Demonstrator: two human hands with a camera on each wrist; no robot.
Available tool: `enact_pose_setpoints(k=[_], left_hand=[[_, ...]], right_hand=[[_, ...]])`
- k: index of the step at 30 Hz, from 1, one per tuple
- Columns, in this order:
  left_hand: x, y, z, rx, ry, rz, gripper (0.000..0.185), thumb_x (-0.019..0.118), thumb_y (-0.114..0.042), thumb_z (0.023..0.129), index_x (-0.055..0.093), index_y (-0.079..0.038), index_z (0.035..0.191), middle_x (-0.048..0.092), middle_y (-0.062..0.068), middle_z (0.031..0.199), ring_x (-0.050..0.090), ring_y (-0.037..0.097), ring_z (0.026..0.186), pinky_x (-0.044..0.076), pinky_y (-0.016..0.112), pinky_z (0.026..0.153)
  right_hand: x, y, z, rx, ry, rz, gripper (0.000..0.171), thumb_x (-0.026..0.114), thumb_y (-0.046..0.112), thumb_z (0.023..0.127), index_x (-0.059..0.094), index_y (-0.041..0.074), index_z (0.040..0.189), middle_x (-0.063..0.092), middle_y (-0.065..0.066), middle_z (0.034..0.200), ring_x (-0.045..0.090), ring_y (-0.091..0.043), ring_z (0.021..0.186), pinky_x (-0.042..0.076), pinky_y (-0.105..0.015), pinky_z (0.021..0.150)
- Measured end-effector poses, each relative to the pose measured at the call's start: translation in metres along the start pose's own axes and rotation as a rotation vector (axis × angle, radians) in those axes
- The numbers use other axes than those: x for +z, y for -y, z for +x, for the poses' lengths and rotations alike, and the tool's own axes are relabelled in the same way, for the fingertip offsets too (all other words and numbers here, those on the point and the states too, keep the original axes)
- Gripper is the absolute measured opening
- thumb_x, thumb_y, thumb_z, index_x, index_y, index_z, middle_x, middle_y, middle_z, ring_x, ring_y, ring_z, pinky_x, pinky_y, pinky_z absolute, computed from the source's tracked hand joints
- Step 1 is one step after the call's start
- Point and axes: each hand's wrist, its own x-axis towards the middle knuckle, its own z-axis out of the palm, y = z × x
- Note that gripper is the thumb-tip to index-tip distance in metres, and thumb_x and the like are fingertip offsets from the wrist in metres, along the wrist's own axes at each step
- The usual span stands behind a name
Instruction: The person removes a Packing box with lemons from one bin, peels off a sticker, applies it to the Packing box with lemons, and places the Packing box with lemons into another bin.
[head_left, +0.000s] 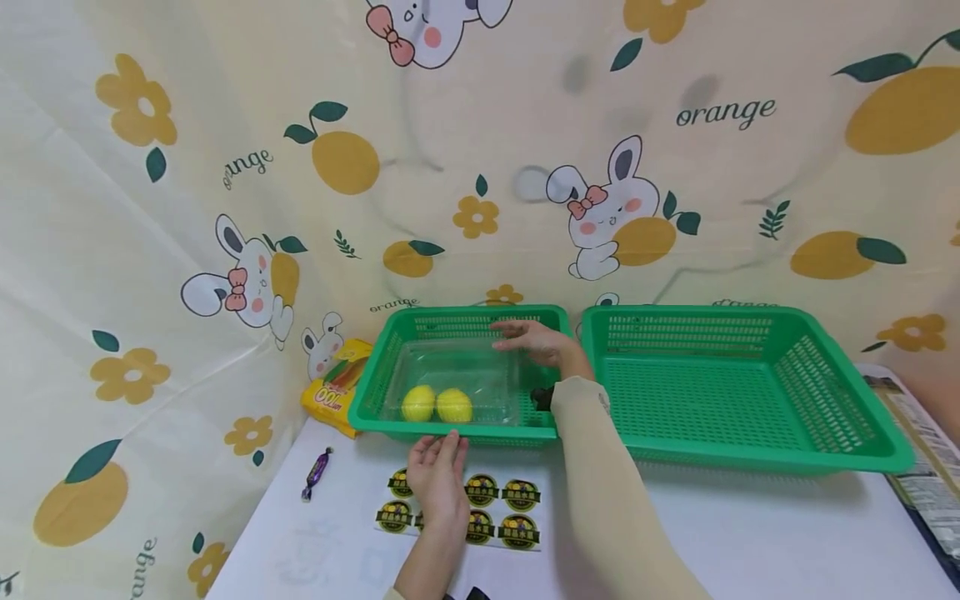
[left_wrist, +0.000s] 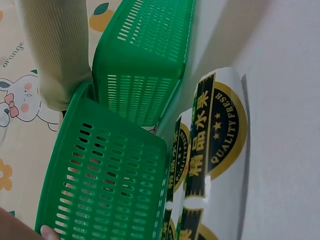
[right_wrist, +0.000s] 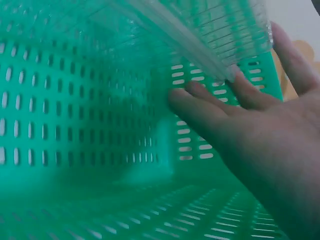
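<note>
A clear box (head_left: 487, 385), with two lemons (head_left: 417, 404) seen inside, is set in the left basket (head_left: 517, 432). Its far right corner is touched by the right hand (head_left: 536, 340), fingers spread. The left hand (head_left: 438, 483) is placed at the basket's front; whether anything is pinched cannot be told.

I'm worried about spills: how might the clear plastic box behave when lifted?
The clear plastic box looks thin-walled, so it may flex and feel light. Its shiny surface might be slippery. The two rounded lemons sit toward its near side, so they could roll if it tilts.
</note>
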Motion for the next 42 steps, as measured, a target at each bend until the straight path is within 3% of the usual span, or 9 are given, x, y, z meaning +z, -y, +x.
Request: enact_pose_setpoints(k=[6,11,17,23,28,35,42], left_hand=[[-0.001,-0.001,0.0,-0.002,0.009,-0.015,0.032,0.067,0.005,0.092,0.042,0.002,0.111,0.057,0.007,0.091,0.066,0.018,0.084,0.056,0.037,0.09],[-0.001,-0.001,0.001,0.002,0.004,-0.021,0.033,0.067,0.006,0.091,0.042,0.002,0.111,0.057,0.007,0.09,0.066,0.018,0.083,0.057,0.037,0.089],[-0.001,-0.002,0.0,-0.002,0.012,-0.018,0.033,0.067,0.006,0.092,0.041,0.002,0.112,0.055,0.007,0.091,0.065,0.018,0.085,0.056,0.038,0.091],[-0.002,-0.001,-0.002,-0.006,0.019,-0.009,0.033,0.067,0.005,0.092,0.041,0.002,0.112,0.055,0.007,0.09,0.065,0.019,0.085,0.057,0.034,0.088],[-0.001,-0.001,-0.004,-0.008,0.027,-0.013,0.033,0.067,0.005,0.092,0.04,0.002,0.112,0.056,0.007,0.09,0.065,0.018,0.085,0.057,0.035,0.089],[0.001,0.0,-0.005,-0.011,0.026,-0.019,0.032,0.066,0.006,0.092,0.041,0.002,0.111,0.055,0.007,0.089,0.065,0.018,0.083,0.057,0.034,0.088],[-0.002,-0.002,-0.002,0.003,0.019,-0.029,0.03,0.065,0.006,0.093,0.042,0.002,0.111,0.055,0.007,0.089,0.065,0.018,0.082,0.057,0.034,0.088]], right_hand=[[0.005,0.001,0.003,0.095,0.012,-0.045,0.07,0.074,0.018,0.091,0.04,0.017,0.153,0.02,-0.019,0.161,0.025,-0.039,0.145,0.034,-0.061,0.11],[0.008,0.003,0.002,0.105,0.039,-0.028,0.071,0.071,0.007,0.092,0.038,0.016,0.154,0.021,-0.023,0.158,0.028,-0.042,0.142,0.043,-0.06,0.103],[0.01,0.004,0.0,0.109,0.058,-0.023,0.07,0.07,-0.001,0.091,0.04,0.012,0.152,0.033,-0.028,0.151,0.042,-0.04,0.131,0.055,-0.051,0.089],[0.009,0.001,-0.001,0.082,0.047,-0.027,0.067,0.068,-0.003,0.091,0.042,0.009,0.151,0.042,-0.031,0.143,0.056,-0.032,0.111,0.059,-0.043,0.079],[0.005,0.005,-0.005,0.059,0.017,-0.005,0.065,0.069,-0.002,0.091,0.044,0.007,0.149,0.041,-0.03,0.144,0.059,-0.028,0.102,0.059,-0.041,0.076],[-0.004,0.024,-0.012,0.049,-0.065,0.061,0.062,0.066,-0.004,0.092,0.045,0.008,0.149,0.043,-0.029,0.143,0.057,-0.036,0.111,0.059,-0.037,0.07],[-0.008,0.058,-0.027,0.018,-0.127,0.101,0.066,0.062,-0.006,0.093,0.037,0.006,0.153,0.033,-0.029,0.149,0.048,-0.042,0.122,0.058,-0.036,0.071]])
